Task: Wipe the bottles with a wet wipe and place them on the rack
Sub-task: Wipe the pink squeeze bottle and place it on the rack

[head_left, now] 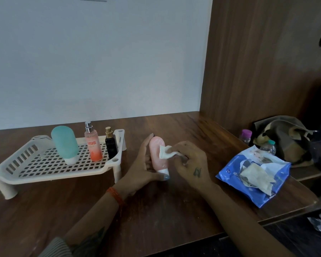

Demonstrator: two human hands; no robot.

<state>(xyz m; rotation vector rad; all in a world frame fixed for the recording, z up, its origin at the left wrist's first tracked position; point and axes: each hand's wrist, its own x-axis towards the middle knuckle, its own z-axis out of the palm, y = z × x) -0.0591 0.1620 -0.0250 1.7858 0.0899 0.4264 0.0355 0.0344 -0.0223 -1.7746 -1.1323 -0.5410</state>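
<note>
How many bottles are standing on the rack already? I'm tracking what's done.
3. On the rack, the teal bottle is leftmost, the pink spray bottle is in the middle and the black perfume bottle is rightmost. None looks hidden.

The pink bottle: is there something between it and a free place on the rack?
Nothing visible blocks it. The pink bottle is right of the rack, whose front and left stay free; the teal bottle, spray bottle and black bottle stand along its back.

Pink bottle (pixel 157 154) partly hidden by wipe (pixel 166 152); pack (pixel 252 175) print unreadable.
</note>
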